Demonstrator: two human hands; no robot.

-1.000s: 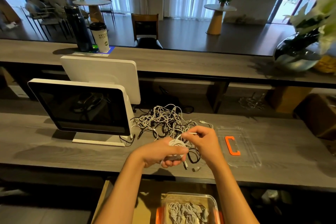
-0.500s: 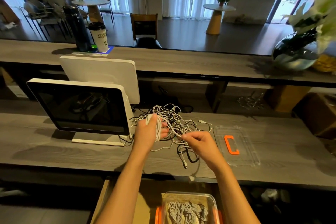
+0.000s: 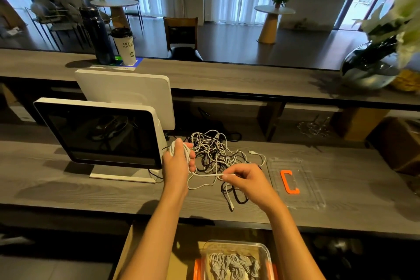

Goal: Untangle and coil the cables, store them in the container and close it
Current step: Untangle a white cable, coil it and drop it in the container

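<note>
Cable (image 3: 205, 175): taut, running left-right between hands. Left hand (image 3: 178, 161) clasps its coil (image 3: 181, 146); right hand (image 3: 246, 179) pinches the free end, nearer the tangle (image 3: 216, 150).

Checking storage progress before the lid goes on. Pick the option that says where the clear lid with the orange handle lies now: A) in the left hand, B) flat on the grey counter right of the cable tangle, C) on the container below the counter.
B: the clear lid with the orange handle lies flat on the grey counter, right of the cable tangle.
</note>
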